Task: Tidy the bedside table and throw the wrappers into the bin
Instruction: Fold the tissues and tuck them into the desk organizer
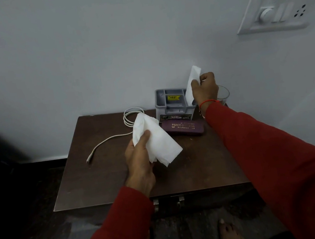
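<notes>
Left hand [140, 157] is gripping crumpled white tissue [155, 139] above dark brown wooden worktop [92, 179], collected for binning | right hand [204, 89] is pinching second white tissue [193, 85] at grey plastic organiser [172, 105] | bin unseen.

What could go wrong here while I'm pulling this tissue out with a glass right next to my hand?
1. Your right hand pinches the white tissue strip at the grey plastic organiser box, right beside the clear drinking glass; your wrist might knock it over.
2. Pulling could drag the light box along the dark wooden bedside table.
3. The crumpled white tissue in your left hand hangs loosely and may drop.
</notes>
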Motion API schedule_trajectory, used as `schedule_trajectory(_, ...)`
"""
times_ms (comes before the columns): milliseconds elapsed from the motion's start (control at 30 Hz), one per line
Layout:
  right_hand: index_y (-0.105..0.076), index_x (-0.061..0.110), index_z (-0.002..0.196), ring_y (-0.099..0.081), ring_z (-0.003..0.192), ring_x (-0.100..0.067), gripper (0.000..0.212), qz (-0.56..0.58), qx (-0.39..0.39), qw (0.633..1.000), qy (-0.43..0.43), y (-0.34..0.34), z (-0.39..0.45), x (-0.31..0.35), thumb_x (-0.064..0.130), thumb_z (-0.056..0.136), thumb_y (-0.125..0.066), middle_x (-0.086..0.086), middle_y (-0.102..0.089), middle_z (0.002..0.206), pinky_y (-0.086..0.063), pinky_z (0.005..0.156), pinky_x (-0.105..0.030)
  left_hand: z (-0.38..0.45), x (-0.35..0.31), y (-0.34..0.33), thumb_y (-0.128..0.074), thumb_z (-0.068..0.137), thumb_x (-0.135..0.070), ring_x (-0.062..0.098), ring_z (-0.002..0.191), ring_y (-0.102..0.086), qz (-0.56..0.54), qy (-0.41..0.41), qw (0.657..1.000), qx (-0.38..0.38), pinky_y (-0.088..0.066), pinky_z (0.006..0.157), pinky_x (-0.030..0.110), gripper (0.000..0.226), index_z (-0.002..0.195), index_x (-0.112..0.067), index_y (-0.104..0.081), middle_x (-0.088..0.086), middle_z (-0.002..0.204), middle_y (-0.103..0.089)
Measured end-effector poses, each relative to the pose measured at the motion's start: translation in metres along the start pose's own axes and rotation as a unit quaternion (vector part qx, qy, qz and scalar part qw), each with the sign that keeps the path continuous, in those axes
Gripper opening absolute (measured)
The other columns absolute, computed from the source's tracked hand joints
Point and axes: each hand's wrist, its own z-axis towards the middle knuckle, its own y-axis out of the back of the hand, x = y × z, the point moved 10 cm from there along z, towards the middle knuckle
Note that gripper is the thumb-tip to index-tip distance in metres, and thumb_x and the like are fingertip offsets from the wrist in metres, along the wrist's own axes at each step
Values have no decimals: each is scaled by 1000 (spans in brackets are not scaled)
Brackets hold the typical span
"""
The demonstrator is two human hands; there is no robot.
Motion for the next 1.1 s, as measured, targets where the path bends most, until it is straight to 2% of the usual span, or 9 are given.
schedule_trajectory(100, -48, 15, 89, -57, 69, -23, 8, -21, 4, 1000, 2, -3, -8, -9, 13, 86, -56, -4, -58, 77, -48, 59, -27, 1, 0, 0, -71, 92, -19, 33, 111, -69, -3, -2, 1000, -3, -56, 68, 37, 42, 133, -19, -63, 10, 122, -72)
schedule_trajectory(200, -54, 10, 93, -56, 72, -20, 8, -39, 12, 999, 34, -7, -17, -12, 13, 87, -58, -6, -61, 84, -40, 57, -19, 1, 0, 0, -71, 92, -19, 32, 111, -69, -3, -3, 1000, -3, -55, 66, 36, 42, 133, -19, -63, 9, 121, -72)
schedule_trajectory(533, -49, 6, 105, -57, 96, -25, 26, -25, 6, 998, 63, 8, -37, -3, 2, 81, -56, -15, -56, 112, -46, 73, -20, 3, -2, 0, -70, 93, -17, 32, 110, -69, -5, -7, 1000, 12, -58, 84, 47, 22, 112, -25, -68, 7, 116, -74)
schedule_trajectory(667, -52, 8, 106, -52, 103, -25, 31, -45, -51, 972, 226, 30, -87, 35, 5, 76, -60, -11, -51, 113, -45, 86, -30, 1, -4, -2, -72, 91, -17, 32, 111, -70, -10, -13, 1000, 19, -59, 79, 43, 36, 127, -18, -67, 9, 118, -73)
schedule_trajectory(733, -55, 13, 108, -52, 102, -19, 28, -42, 38, 965, 256, 15, -110, 42, 18, 83, -67, -5, -54, 110, -44, 88, -28, -1, -5, -5, -74, 91, -17, 32, 111, -70, -8, -22, 999, 27, -60, 82, 45, 39, 129, -16, -66, 9, 117, -74)
schedule_trajectory(800, -58, 17, 111, -58, 98, -12, 29, 6, 221, 964, 147, -15, -125, 31, 31, 88, -69, -1, -61, 107, -46, 85, -20, -4, -6, -10, -75, 90, -15, 34, 112, -70, -11, -31, 999, 43, -60, 90, 49, 37, 126, -14, -68, 10, 116, -75)
schedule_trajectory(867, -63, 19, 112, -64, 97, -13, 30, 13, 367, 927, 76, -37, -142, 24, 37, 88, -69, 1, -68, 106, -50, 85, -23, -6, -5, -15, -75, 89, -13, 36, 112, -70, -18, -34, 997, 61, -58, 94, 53, 34, 123, -14, -69, 12, 116, -75)
schedule_trajectory(1000, -71, 10, 103, -69, 82, -18, 20, 28, 448, 889, 84, -38, -148, 32, 23, 88, -71, -8, -73, 92, -55, 79, -30, -7, -6, -18, -78, 86, -15, 34, 105, -72, -4, -39, 997, 70, -58, 94, 57, 25, 110, -20, -71, 8, 106, -77)
schedule_trajectory(1100, -70, 9, 102, -69, 88, -27, 23, 48, 470, 880, 59, -37, -148, 30, 26, 87, -73, -21, -71, 98, -56, 83, -45, -9, -6, -23, -80, 83, -18, 31, 101, -74, 9, -39, 995, 93, -59, 92, 56, 27, 109, -21, -72, 5, 100, -80)
